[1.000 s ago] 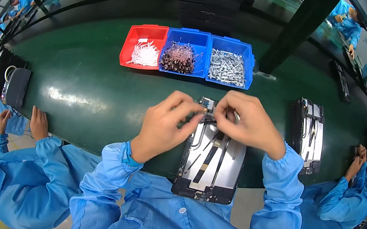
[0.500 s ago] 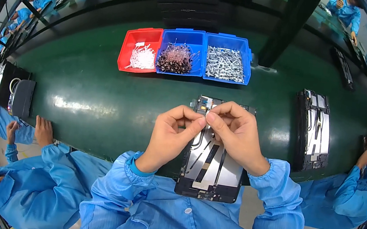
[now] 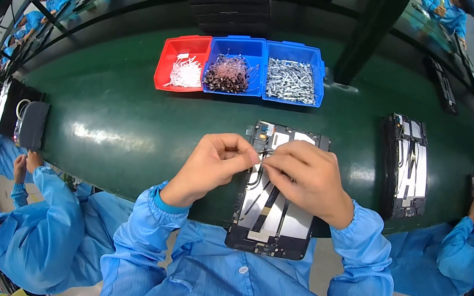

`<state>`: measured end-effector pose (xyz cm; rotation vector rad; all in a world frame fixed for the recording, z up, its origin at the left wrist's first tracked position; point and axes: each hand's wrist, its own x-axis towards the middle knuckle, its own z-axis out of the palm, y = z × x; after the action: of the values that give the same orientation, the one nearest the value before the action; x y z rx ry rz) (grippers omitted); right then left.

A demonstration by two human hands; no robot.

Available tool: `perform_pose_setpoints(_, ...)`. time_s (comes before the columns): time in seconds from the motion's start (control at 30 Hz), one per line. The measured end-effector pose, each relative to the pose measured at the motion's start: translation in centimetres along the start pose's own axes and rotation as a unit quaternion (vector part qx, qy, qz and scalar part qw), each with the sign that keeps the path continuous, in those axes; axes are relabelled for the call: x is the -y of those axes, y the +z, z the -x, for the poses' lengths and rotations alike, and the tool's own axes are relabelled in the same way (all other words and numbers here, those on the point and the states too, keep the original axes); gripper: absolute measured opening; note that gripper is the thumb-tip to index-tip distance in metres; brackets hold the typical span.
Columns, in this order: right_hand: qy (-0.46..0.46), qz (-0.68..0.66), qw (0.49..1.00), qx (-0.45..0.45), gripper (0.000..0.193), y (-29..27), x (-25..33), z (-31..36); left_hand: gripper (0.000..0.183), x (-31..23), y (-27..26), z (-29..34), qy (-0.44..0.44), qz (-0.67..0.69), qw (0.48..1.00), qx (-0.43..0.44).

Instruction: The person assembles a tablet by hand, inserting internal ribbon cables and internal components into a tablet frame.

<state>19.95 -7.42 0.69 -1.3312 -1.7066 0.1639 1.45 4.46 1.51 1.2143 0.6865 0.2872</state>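
Note:
An opened tablet point(image 3: 298, 223) with silver battery panels and black edges lies before me, its near end over the table's front edge. Above its upper left part, my left hand point(image 3: 210, 165) holds thumb and forefinger pinched together. My right hand point(image 3: 312, 180) meets it there, fingers curled in a pinch. A tiny dark, thin bit shows between the fingertips; its kind is too small to tell. Both hands hide the middle of the tablet's upper half.
Beyond the tablet stand a red bin point(image 3: 167, 64) of white pieces, a blue bin point(image 3: 256, 62) of thin-wired dark parts and another blue bin point(image 3: 319, 77) of silvery parts. Stacked tablets point(image 3: 409, 167) lie right. A dark post point(image 3: 369, 45) rises behind. Co-workers sit on both sides.
My right hand has turned over, so its back now shows more and its fingers curl in. The left hand has shifted slightly left. Both still meet at the fingertips.

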Motion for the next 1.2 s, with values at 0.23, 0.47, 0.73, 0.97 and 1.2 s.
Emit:
perform_pose_setpoints(0.23, 0.009, -0.018, 0.996, -0.085, 0.011, -0.6, 1.0, 0.5, 0.007, -1.0, -5.5, -4.8, 0.373, -0.148, 0.838, -0.370)
perform_pose_setpoints(0.47, 0.220, -0.173, 0.955, -0.101, 0.003, -1.4, -0.5, 3.0, 0.023, 1.0, -9.5, -5.2, 0.279, -0.531, 0.672, -0.435)
perform_pose_setpoints(0.73, 0.316, -0.312, 0.881, -0.162, 0.008, -1.5, -1.7, 4.9, 0.031, 4.3, -0.4, 0.6, 0.064, -0.376, 0.923, -0.058)
perform_pose_setpoints(0.97, 0.286, -0.309, 0.891, -0.171, 0.009, -3.7, -1.6, 2.9, 0.023, 2.9, -1.2, 1.5, -0.043, -0.266, 0.961, -0.063)
perform_pose_setpoints(1.2, 0.187, -0.344, 0.905, -0.167, 0.012, -7.0, 2.2, -3.1, 0.035, -0.1, -0.7, 2.5, -0.125, -0.032, 0.985, 0.116)
